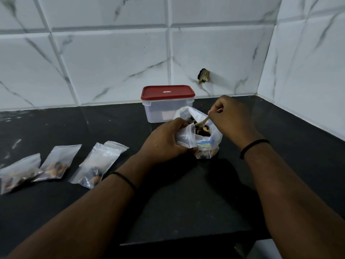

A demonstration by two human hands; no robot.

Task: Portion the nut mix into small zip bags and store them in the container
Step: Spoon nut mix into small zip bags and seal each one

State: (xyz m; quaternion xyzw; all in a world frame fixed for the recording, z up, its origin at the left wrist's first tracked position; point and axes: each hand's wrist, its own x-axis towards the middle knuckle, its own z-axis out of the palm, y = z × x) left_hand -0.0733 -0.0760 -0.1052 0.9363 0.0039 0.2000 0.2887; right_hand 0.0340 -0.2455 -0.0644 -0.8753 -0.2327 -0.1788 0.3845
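A large clear bag of nut mix point(211, 142) stands open on the black counter point(186, 193). My left hand point(166, 139) grips a small clear zip bag point(183, 136) at the big bag's mouth. My right hand point(229, 120) pinches the handle of a wooden spoon point(202, 121) whose bowl dips into the nuts. Three small filled zip bags lie to the left: one point(97, 165), a second point(57, 161) and a third point(18, 171) at the frame edge. A clear container with a red lid point(167, 103) stands closed behind the nut bag.
White marble-look tiles cover the back wall and the right wall, meeting in a corner at the far right. A dark pipe stub point(203, 75) protrudes from the back wall. The counter's front edge runs below my forearms.
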